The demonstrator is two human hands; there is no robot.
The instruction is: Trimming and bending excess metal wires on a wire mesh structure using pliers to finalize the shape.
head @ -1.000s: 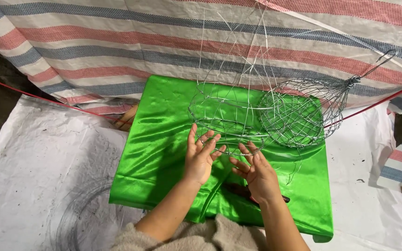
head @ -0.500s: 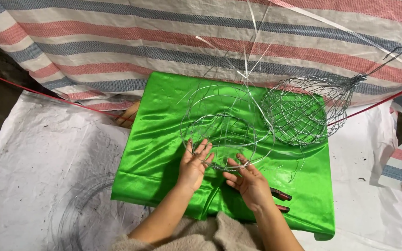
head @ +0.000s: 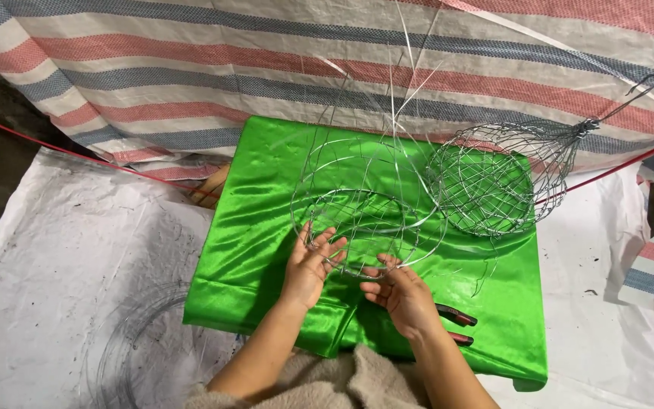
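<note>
Left hand [head: 310, 261]: fingers hooked on the near rim of the half-woven silver wire basket frame [head: 365, 220].
Right hand [head: 403, 291]: pinching the rim's lower wires.
Change: both hands have dropped from spread above the green satin cloth [head: 266, 227] to the rim; weaving resumes.
Nearby: finished wire basket [head: 486, 182]; red-handled pliers [head: 452, 322].

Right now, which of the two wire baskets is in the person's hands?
The unfinished wire frame at the cloth's middle, loose ends sticking up; both hands hold its rim. The finished wire basket lies untouched on its side, right.
</note>
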